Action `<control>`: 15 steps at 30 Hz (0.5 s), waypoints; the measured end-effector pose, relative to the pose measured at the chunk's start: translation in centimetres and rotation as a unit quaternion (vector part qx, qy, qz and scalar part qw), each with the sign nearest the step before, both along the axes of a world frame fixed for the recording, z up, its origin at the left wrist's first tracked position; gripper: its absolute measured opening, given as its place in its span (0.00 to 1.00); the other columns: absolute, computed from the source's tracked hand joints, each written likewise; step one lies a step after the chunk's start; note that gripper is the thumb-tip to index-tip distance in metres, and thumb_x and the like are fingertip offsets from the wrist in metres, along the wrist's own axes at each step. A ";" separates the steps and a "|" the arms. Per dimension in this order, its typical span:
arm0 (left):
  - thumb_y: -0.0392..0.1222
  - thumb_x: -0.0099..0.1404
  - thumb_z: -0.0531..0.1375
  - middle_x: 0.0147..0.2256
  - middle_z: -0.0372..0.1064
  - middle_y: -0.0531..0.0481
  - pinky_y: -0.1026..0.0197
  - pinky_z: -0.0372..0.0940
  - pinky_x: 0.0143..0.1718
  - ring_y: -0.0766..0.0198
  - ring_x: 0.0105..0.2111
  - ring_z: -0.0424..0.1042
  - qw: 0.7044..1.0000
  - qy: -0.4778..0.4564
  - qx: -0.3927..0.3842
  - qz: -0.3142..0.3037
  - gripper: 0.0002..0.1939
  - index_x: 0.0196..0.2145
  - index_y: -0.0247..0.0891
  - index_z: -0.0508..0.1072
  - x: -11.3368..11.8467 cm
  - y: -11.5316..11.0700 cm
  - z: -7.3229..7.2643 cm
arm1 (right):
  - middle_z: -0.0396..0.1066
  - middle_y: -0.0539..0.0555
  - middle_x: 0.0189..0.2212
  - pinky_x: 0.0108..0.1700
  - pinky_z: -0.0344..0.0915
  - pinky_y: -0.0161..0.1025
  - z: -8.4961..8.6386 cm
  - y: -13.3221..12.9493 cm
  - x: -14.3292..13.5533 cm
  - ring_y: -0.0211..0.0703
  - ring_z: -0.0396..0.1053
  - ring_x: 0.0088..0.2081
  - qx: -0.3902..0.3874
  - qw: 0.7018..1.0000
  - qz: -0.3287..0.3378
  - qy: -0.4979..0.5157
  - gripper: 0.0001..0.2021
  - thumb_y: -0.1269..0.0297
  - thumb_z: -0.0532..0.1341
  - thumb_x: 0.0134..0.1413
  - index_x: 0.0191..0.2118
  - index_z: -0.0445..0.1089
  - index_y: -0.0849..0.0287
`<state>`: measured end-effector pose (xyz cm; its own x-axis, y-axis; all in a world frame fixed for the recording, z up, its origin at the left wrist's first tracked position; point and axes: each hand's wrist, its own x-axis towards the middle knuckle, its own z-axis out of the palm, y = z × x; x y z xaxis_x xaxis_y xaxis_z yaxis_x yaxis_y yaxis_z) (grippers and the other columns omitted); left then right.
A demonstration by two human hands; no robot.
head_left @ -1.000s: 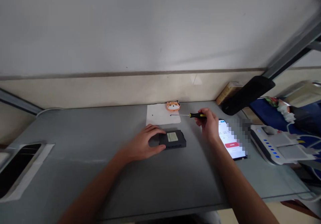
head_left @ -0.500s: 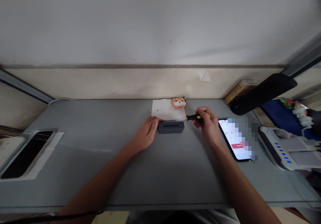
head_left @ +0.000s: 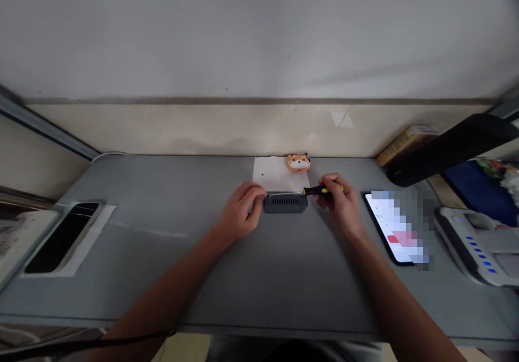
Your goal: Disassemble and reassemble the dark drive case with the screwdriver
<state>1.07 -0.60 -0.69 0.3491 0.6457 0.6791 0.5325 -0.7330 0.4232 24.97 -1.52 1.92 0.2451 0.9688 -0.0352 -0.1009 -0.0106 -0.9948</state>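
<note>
A dark grey slotted box [head_left: 285, 205] sits on the desk with its row of vents facing me. My right hand [head_left: 338, 197] is closed around the black and yellow handle of a screwdriver [head_left: 314, 190]. The shaft lies nearly level along the top of the box, pointing left. At the box's left end, my left hand [head_left: 242, 210] has its fingers curled, with thumb and forefinger pinched by the screwdriver tip. Whatever is between those fingertips is too small or hidden to make out.
Behind the box lies white paper [head_left: 270, 173] with a small dark speck and an orange animal-faced case [head_left: 299, 162] on it. A lit phone [head_left: 391, 229] and a power strip [head_left: 478, 243] are on the right, below a black cylinder [head_left: 446, 151]. A dark phone [head_left: 62, 238] rests far left.
My left fingers have curled in more tightly near the screwdriver tip. The shaft now crosses over the top of the box. The whole view has shifted slightly.
</note>
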 end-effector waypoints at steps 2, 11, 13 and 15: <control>0.28 0.70 0.51 0.38 0.73 0.48 0.59 0.70 0.39 0.63 0.37 0.74 1.000 0.013 0.018 0.002 0.12 0.42 0.41 0.70 -0.1 0.0 -0.1 | 0.66 0.46 0.19 0.25 0.50 0.38 0.1 0.0 -0.1 0.36 0.58 0.20 -0.002 1.000 0.002 -0.003 0.12 0.51 0.65 0.52 0.29 0.68 0.53; 0.25 0.67 0.52 0.35 0.73 0.49 0.59 0.68 0.38 0.62 0.33 0.72 0.989 0.090 0.118 0.013 0.14 0.41 0.40 0.72 -0.3 0.1 0.9 | 0.66 0.47 0.19 0.23 0.50 0.37 0.3 0.4 0.1 0.36 0.57 0.19 0.009 1.000 -0.022 0.000 0.17 0.46 0.67 0.48 0.28 0.68 0.53; 0.25 0.67 0.52 0.34 0.74 0.49 0.59 0.67 0.37 0.62 0.33 0.72 0.987 0.097 0.128 0.010 0.14 0.41 0.40 0.71 -0.3 0.1 1.0 | 0.68 0.47 0.22 0.23 0.51 0.36 -0.1 0.9 0.0 0.35 0.57 0.20 0.012 0.999 -0.033 -0.020 0.19 0.42 0.67 0.49 0.30 0.70 0.54; 0.25 0.66 0.52 0.34 0.74 0.49 0.59 0.67 0.37 0.62 0.33 0.73 0.985 0.101 0.137 0.013 0.14 0.41 0.39 0.71 -0.2 0.1 1.1 | 0.71 0.48 0.25 0.23 0.52 0.36 -0.7 1.3 -0.3 0.35 0.57 0.21 0.010 0.998 -0.024 -0.061 0.21 0.39 0.65 0.51 0.35 0.74 0.54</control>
